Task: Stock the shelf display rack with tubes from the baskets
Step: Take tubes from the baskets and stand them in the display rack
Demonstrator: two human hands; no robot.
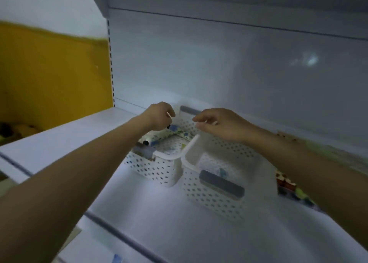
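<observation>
- One yellow panel (49, 73) fills the upper left of the frame, beyond the end of the white shelf (59, 141); it has no part in the job.
- My left hand (159, 115), left of centre, is over the far end of the left basket (167, 157). Its fingers are curled downward right above the tubes, but the blur keeps me from telling whether they have closed on one.
- The tubes (159, 138), patterned with dark caps, lie on their sides in that left basket, heaped toward its far left wall. That is likely why this hand reaches so deep.
- My right hand (219, 123), just right of centre, hovers over the far rim of the right basket (211, 195). Its fingers are loosely spread and I see nothing in them. I judge it is there to steady the basket or to take a tube across.
- The right basket touches the left one side by side and looks nearly empty. A grey grip pad (221, 183) shows on its near wall.
- Some colourful packs (286, 183) peek out under my right forearm at the right edge, too blurred to name.
- No rack shows here, so I judge this is the picking step.
</observation>
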